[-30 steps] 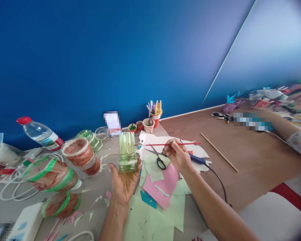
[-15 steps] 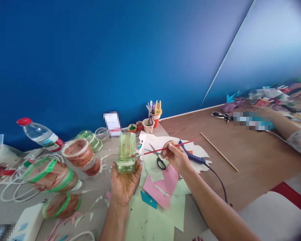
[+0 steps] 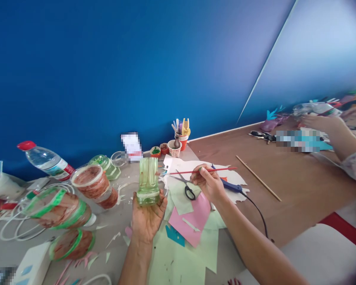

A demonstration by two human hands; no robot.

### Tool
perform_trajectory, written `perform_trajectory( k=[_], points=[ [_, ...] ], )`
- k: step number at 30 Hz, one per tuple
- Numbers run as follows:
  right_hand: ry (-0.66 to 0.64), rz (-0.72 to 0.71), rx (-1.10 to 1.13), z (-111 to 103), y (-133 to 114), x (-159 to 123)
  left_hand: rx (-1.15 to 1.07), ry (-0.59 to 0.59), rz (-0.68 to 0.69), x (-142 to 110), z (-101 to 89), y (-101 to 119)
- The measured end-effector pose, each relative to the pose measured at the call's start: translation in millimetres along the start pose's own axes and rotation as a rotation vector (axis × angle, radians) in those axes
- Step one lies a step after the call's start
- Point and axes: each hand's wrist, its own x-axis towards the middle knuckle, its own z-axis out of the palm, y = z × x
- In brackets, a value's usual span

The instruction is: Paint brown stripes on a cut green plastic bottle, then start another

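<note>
My left hand (image 3: 148, 215), palm up with smudges on it, is closed around the base of a clear green plastic cup (image 3: 148, 181). The cup stands nearly upright above the table. My right hand (image 3: 207, 180) pinches a thin red paintbrush (image 3: 186, 171), held almost level. Its bristle end points left, close to the cup's right side; whether it touches I cannot tell. Black-handled scissors (image 3: 190, 192) lie beneath the brush. Behind my right hand rests a blue glue gun (image 3: 233, 186) with a black cord.
Brown-painted cups (image 3: 89, 180) and a water bottle (image 3: 47, 160) stand at left. Small paint cups (image 3: 156, 152) and a cup of tools (image 3: 182, 140) line the wall. Pink paper (image 3: 185, 221) lies centrally, a wooden stick (image 3: 258, 178) at right. Another person's hand (image 3: 323, 122) works at far right.
The brush tip has moved up along the cup to its right edge, and the brush is now more level. At far right, the other person's hand has lifted.
</note>
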Motion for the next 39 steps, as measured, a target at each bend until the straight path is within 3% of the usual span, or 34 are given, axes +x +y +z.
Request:
perform_trajectory(
  k=[3,7,12,17,21,27,30,35,39],
  points=[
    [-0.047,0.069,-0.011,-0.2,0.2,-0.1,0.008,0.034,0.012,-1.5,5.1,-1.2],
    [0.041,-0.025,0.034,-0.1,1.9,1.0,0.004,0.046,0.006,-2.6,7.7,-1.5],
    [-0.047,0.098,0.006,-1.2,4.3,0.6,-0.037,-0.013,0.035,-3.3,8.5,-0.9],
    [0.007,0.024,0.078,-0.8,4.6,1.0,-0.058,-0.018,0.017,-3.3,9.5,-2.4],
    [-0.098,0.153,0.040,-1.9,3.2,-0.1,-0.076,-0.008,0.026,-2.7,9.4,-1.6],
    [-0.018,-0.013,0.097,1.3,0.8,-0.8,-0.018,0.050,0.104,0.2,8.4,-2.4],
    [-0.049,-0.015,0.050,5.3,3.5,-2.9,-0.002,0.062,0.114,1.1,8.3,-3.1],
    [-0.117,0.102,0.016,2.7,7.1,-3.5,-0.008,0.089,0.107,1.1,8.0,-2.7],
    [-0.085,0.017,0.050,-0.1,7.5,-1.4,-0.022,0.068,0.089,0.7,8.6,-3.5]
  ],
)
